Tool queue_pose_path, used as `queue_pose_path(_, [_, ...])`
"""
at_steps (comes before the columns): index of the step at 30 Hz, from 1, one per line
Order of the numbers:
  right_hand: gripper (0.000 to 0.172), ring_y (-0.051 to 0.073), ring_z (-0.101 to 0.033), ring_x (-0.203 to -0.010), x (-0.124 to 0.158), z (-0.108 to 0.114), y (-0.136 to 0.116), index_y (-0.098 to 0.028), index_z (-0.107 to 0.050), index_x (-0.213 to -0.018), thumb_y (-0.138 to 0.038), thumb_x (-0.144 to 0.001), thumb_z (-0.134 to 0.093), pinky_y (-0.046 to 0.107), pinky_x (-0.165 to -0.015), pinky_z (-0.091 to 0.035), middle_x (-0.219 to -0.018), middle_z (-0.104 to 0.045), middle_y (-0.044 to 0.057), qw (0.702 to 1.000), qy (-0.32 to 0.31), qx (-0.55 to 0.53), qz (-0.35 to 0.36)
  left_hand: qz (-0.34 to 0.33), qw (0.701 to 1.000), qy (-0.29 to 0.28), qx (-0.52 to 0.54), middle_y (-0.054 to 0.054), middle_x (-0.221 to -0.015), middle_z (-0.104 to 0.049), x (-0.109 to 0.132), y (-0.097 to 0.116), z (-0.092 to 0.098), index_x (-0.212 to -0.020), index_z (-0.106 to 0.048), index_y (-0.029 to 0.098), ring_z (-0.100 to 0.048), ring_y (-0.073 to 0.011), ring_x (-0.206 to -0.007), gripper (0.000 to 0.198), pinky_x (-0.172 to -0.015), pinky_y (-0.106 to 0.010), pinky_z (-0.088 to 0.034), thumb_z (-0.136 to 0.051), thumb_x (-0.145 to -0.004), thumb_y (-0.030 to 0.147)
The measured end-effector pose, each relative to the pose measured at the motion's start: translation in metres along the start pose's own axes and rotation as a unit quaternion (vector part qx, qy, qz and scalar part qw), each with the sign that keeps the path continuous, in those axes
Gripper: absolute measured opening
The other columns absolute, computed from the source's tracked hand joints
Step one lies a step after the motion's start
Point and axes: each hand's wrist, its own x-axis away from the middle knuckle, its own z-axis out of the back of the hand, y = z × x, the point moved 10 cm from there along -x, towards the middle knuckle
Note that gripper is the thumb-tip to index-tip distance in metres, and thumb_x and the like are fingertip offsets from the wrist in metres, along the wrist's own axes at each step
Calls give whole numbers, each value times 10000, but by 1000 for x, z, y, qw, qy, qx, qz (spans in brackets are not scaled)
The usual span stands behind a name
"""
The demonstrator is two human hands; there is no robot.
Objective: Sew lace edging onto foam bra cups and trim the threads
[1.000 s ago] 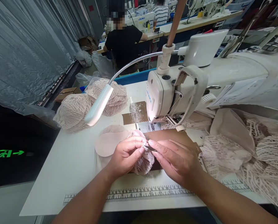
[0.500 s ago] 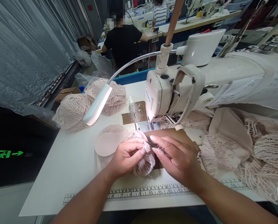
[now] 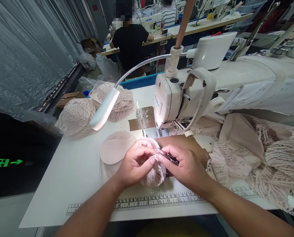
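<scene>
Pinched in my left hand (image 3: 137, 162) is the edge of a pale pink lace cup (image 3: 154, 176), which rests on the table in front of the sewing machine (image 3: 171, 98). My right hand (image 3: 186, 166) is closed around a pair of dark thread snips (image 3: 170, 157), their tip close to the lace by my left fingertips. Its thumb also meets the lace edge there. Smooth beige cup pads (image 3: 117, 149) lie just left of my left hand. The exact spot between the fingertips is partly hidden.
Stacked lace cups (image 3: 79, 117) sit at the back left under a lamp (image 3: 104, 110) on a bendy neck. More lace pieces (image 3: 238, 161) are heaped on the right. A printed ruler (image 3: 159, 201) runs along the front edge. A person (image 3: 131, 46) sits at another table beyond.
My right hand has shifted slightly left, bringing its thumb and fingertips against the lace beside my left fingers. The snips have turned along with it. My left hand has hardly moved.
</scene>
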Motion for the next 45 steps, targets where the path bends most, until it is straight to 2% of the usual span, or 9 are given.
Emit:
queue_pose_path(4, [191,122,-503,-588,0,0,-4,-189,-550,-748,-317,-876,-490,245,-545,-396,-635,-561,-20,1000,10,4,25,56,997,24,55,-49,-852,-502,5,-17,2,-817,-538,157,-488,-143,-754,152,-674,-268,-447,-659,-769,236])
queue_pose_path(7, [170,135,-516,-616,0,3,-12,-189,-538,-741,-274,-878,-483,261,-574,-419,-657,-565,-4,997,35,15,68,106,990,-5,99,-2,-723,-468,9,-27,-5,-781,-494,163,-444,-105,-640,197,-592,-232,-405,-664,-770,261])
queue_pose_path(13, [114,153,-560,-690,2,3,-14,-192,-568,-814,-252,-877,-494,273,-635,-450,-728,-605,20,994,50,30,94,116,984,-34,131,-7,-750,-486,9,-25,-11,-813,-504,155,-451,-114,-675,364,-598,-229,-395,-787,-623,281])
queue_pose_path(19, [93,119,-508,-564,5,8,-18,-198,-525,-759,-207,-850,-506,232,-548,-424,-620,-558,-21,990,86,37,101,181,977,-14,115,9,-661,-482,15,-41,-10,-739,-494,143,-423,-77,-574,236,-518,-200,-352,-656,-784,308])
queue_pose_path(24, [56,113,-520,-572,6,12,-24,-208,-527,-782,-173,-827,-524,220,-551,-431,-651,-595,-26,987,105,46,114,193,976,-4,100,12,-656,-483,14,-42,-5,-739,-507,136,-425,-74,-576,228,-517,-192,-363,-652,-790,305])
queue_pose_path(33, [46,114,-534,-566,4,15,-17,-208,-538,-771,-192,-810,-523,226,-549,-439,-642,-593,-28,988,121,44,86,211,964,-63,147,-24,-654,-590,12,-38,-13,-793,-659,101,-513,-99,-584,222,-543,-209,-417,-618,-817,318])
queue_pose_path(38, [47,109,-514,-543,1,12,-11,-207,-537,-762,-216,-806,-523,224,-520,-431,-644,-585,-28,993,105,8,44,225,953,-60,194,-59,-730,-632,13,-40,-14,-810,-659,100,-579,-149,-679,224,-647,-268,-470,-636,-802,323])
queue_pose_path(41, [51,107,-502,-562,-2,5,2,-206,-521,-755,-228,-801,-523,219,-504,-421,-681,-571,-26,997,69,-37,-19,169,965,-41,197,-79,-848,-626,6,-31,-11,-797,-673,120,-587,-197,-854,170,-812,-340,-474,-650,-791,289])
queue_pose_path(45, [88,115,-506,-609,-3,0,15,-202,-480,-748,-255,-791,-536,226,-526,-436,-701,-529,-22,991,51,-108,-66,93,977,-33,188,-103,-1012,-611,0,-18,-9,-755,-694,145,-535,-240,-1040,119,-980,-419,-395,-653,-789,252])
